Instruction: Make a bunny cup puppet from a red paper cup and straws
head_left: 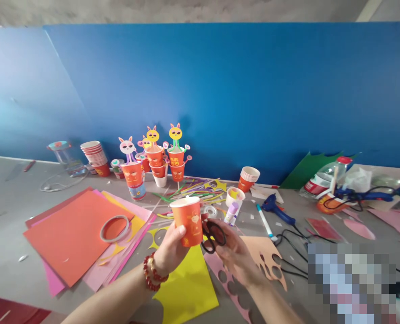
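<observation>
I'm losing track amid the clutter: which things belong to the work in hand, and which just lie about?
In hand:
- red paper cup, in the left hand
- black-handled scissors, in the right hand

Apparently just lying about:
- tape roll
- blue glue gun
- red-capped bottle

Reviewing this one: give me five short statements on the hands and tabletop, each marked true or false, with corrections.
1. The left hand grips an orange-red paper cup. True.
2. The right hand holds a purple-capped glue stick. False: it holds black-handled scissors.
3. A pale round tape roll lies on stacked coloured paper sheets. True.
4. A red beaded bracelet circles the right wrist. False: the bracelet is on the left.
5. A blue glue gun lies on the table. True.
</observation>
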Available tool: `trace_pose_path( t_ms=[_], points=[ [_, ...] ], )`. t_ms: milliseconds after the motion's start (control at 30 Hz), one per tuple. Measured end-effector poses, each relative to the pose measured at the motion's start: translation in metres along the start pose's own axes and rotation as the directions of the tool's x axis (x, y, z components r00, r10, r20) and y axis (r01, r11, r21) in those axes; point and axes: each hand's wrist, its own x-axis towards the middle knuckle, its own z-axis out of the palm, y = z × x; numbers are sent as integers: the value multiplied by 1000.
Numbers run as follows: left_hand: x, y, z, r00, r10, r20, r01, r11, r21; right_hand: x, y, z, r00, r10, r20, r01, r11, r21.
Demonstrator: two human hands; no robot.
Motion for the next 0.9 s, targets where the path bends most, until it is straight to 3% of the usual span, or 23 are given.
trace_pose_path(
  t_ms=[267, 433, 667, 800, 900],
  points=[
    [-9, -9, 9, 996, -84, 22, 82, 995, 55, -19, 28, -11, 944, -171, -281, 73, 942, -326],
    [-14, -11, 8, 979, -157, 129, 137, 979, 148, -23, 9, 6, 979, -140, -151, 65, 906, -418],
    [-13, -7, 6, 937, -283, 202, 235, 944, 234, -19, -6, 16, 951, -290, -105, 203, 844, -496],
    [-12, -7, 5, 928, -283, 242, 211, 936, 283, -16, -14, 15, 925, -376, -63, 279, 780, -560],
    [-13, -5, 6, 919, -302, 255, 237, 937, 256, -15, -21, 17, 923, -378, -69, 269, 764, -586]
  ],
)
